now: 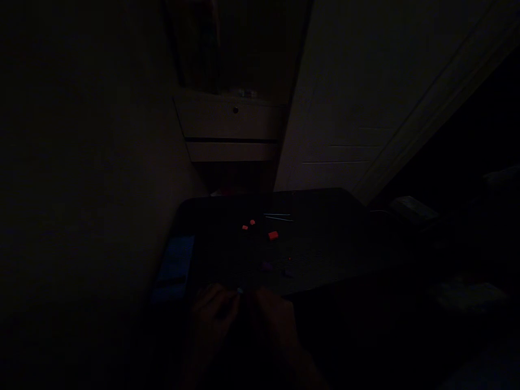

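Observation:
The picture is very dark. Close to the table's near edge, my left hand (212,310) is closed, its thumb and fingertips pinching a small pale piece (240,291) too dim to name. My right hand (277,314) is just to the right with fingers curled; whatever they hold, if anything, is lost in shadow. Beyond the hands lie a dim purple lump (266,266) and a darker purplish piece (287,273). Farther back are a red block (273,235), two small orange-red pieces (252,222) and a tiny red bit (290,258).
Two thin, light sticks (278,217) lie toward the back of the dark table (325,216). A bluish flat rectangle (175,265) is along the left edge. Behind stand a drawer cabinet (233,122) and a pale panel (333,130). A wall rises at left.

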`<action>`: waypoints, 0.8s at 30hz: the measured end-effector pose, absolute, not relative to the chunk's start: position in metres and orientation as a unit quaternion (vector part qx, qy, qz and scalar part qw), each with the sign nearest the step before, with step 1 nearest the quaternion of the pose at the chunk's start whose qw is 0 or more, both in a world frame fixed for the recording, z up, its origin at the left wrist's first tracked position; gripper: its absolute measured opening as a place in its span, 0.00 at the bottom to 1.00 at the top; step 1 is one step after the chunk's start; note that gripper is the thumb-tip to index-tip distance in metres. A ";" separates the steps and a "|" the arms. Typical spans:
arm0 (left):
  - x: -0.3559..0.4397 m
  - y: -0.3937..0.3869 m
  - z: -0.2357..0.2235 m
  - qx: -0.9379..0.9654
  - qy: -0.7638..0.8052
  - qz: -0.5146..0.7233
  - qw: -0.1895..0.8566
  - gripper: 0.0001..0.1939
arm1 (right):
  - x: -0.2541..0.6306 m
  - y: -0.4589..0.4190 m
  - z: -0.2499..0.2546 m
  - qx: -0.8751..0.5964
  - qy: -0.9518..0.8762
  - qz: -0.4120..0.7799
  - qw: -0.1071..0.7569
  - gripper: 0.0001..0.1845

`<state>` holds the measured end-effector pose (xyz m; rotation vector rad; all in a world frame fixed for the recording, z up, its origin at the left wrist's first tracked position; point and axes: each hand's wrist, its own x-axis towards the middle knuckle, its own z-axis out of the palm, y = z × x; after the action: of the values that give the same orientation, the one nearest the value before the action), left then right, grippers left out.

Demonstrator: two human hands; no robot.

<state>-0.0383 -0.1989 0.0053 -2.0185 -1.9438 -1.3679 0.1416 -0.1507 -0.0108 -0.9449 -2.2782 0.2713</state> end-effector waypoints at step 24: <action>-0.041 -0.199 0.000 -0.652 -0.619 -0.437 0.022 0.10 | 0.142 -0.144 -0.012 -0.387 -0.857 0.095 0.327 0.21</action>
<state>-0.0408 -0.1990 0.0005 -2.0204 -1.9179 -1.3546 0.1420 -0.1444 -0.0120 -1.0147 -2.2448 0.2488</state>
